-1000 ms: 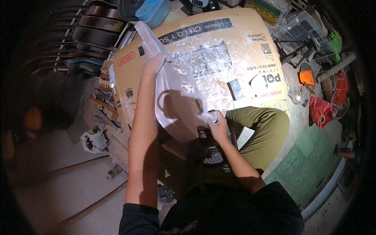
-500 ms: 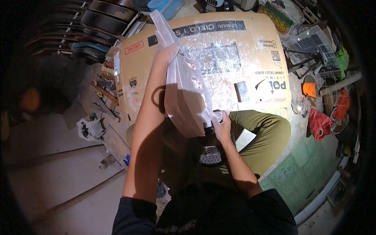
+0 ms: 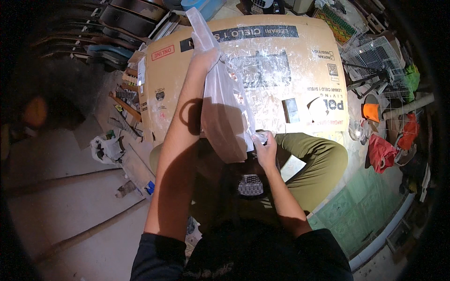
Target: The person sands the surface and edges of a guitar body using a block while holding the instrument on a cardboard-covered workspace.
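The left hand is closed around the top of a clear plastic bag, holding it up at arm's length above the flattened cardboard box that lies on the floor in front of the person. The right hand is pinched shut on the bag's lower corner, just at the near edge of the cardboard and close to the person's lap. Between the two hands the bag hangs stretched and slightly slanted, its upper end twisted into a narrow tail above the left fist, its lower part wide and hazy; whether anything is inside cannot be told.

The step in hand looks like pulling the bag taut and straight. The next move would seem to call for both grips staying firm while the bag is turned or brought down toward the cardboard, without the thin film slipping from the lower pinch.

The left arm is extended almost fully, forearm running up from the lower edge to the cardboard's middle. The right arm is bent, its wrist low beside the olive-green trouser knee. A small dark flat object lies on the cardboard to the right of the bag. Beyond the cardboard's right edge stand a white wire rack and an orange cup-like thing, with a red cloth nearer the person.
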Available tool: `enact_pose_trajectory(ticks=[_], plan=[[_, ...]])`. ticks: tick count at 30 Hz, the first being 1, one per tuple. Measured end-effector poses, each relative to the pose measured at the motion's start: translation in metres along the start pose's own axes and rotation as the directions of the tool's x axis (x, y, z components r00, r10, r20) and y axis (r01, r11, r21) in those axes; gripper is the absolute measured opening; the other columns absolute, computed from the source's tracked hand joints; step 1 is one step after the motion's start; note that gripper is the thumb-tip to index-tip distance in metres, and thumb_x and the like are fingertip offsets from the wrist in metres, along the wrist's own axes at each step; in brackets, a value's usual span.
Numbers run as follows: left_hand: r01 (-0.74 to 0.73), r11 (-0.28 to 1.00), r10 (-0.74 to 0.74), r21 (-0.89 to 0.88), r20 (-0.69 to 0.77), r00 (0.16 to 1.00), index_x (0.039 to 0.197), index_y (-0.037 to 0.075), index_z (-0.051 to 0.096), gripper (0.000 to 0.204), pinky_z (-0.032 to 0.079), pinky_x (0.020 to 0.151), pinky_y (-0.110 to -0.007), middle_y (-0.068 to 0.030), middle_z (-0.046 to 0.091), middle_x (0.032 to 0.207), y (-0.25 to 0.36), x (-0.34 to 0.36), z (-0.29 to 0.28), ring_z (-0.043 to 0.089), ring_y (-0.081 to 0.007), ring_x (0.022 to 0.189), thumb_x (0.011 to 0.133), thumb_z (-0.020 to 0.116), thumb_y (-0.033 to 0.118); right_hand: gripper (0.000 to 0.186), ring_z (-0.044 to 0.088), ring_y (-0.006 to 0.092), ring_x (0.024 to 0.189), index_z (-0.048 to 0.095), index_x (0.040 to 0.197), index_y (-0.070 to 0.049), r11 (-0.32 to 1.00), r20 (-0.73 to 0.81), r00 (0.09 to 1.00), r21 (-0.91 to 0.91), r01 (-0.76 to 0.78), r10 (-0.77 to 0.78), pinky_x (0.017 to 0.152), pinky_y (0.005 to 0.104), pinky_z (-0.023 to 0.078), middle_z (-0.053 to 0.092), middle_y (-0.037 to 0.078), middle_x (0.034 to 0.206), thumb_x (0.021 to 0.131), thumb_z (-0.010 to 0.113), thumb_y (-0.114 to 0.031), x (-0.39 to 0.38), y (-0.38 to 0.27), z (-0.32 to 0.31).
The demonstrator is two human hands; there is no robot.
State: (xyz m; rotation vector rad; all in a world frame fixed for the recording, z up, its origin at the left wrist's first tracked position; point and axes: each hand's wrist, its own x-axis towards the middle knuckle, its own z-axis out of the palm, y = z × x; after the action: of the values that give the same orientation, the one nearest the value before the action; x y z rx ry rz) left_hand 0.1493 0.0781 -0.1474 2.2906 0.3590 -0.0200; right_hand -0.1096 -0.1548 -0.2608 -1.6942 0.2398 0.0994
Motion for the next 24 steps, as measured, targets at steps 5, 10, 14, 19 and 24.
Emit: enact_pose_trajectory(ticks=[5,10,14,19,24], plan=[[0.098,0.986,-0.096,-0.136,0.025,0.995,0.151,-0.003,-0.013,0.123,0.056,0.072,-0.038,-0.0319,0.06,0.115,0.001,-0.013,-0.011,0.067,-0.0348,0.083,0.061,0.069,0.012,0.019,0.058,0.0137,0.082,0.063,0.096,0.0,0.997,0.047,0.996,-0.028,-0.068,0.07,0.078,0.0292,0.047,0.065,0.007,0.088,0.086,0.072,-0.014,-0.001,-0.02,0.001],[0.093,0.983,-0.094,-0.157,0.005,0.996,0.151,-0.003,-0.012,0.122,0.056,0.074,-0.039,-0.0323,0.059,0.116,0.003,-0.009,-0.012,0.067,-0.0352,0.086,0.061,0.069,0.013,0.021,0.059,0.0137,0.08,0.063,0.098,0.001,0.989,0.018,0.992,-0.071,0.126,-0.125,0.077,0.0298,0.048,0.065,0.006,0.087,0.087,0.071,-0.015,0.004,-0.015,0.007],[0.072,0.986,-0.075,-0.15,-0.016,0.997,0.151,-0.002,-0.012,0.122,0.056,0.075,-0.039,-0.0327,0.059,0.118,0.012,-0.005,-0.006,0.066,-0.0355,0.089,0.061,0.069,0.013,0.019,0.057,0.0122,0.078,0.062,0.094,0.0,0.998,0.03,0.999,0.052,-0.04,0.038,0.075,0.0286,0.048,0.064,0.005,0.085,0.087,0.071,-0.015,0.015,-0.026,0.008],[0.102,0.979,-0.103,-0.179,0.007,0.995,0.152,-0.002,-0.011,0.122,0.055,0.077,-0.039,-0.0331,0.058,0.12,0.001,-0.009,-0.015,0.066,-0.0358,0.092,0.062,0.069,0.014,0.019,0.057,0.0107,0.082,0.062,0.099,0.001,0.994,0.064,0.992,0.025,-0.107,0.105,0.077,0.0282,0.047,0.064,0.003,0.09,0.089,0.069,-0.014,-0.008,0.001,-0.004],[0.097,0.977,-0.097,-0.192,0.012,0.995,0.152,-0.001,-0.01,0.121,0.055,0.079,-0.039,-0.0336,0.057,0.122,0.002,-0.002,-0.009,0.065,-0.0362,0.095,0.062,0.07,0.015,0.02,0.056,0.0107,0.086,0.063,0.106,0.002,0.981,-0.02,0.984,0.075,-0.177,0.179,0.08,0.0279,0.046,0.065,0.003,0.096,0.095,0.062,-0.014,0.003,-0.014,-0.014]])
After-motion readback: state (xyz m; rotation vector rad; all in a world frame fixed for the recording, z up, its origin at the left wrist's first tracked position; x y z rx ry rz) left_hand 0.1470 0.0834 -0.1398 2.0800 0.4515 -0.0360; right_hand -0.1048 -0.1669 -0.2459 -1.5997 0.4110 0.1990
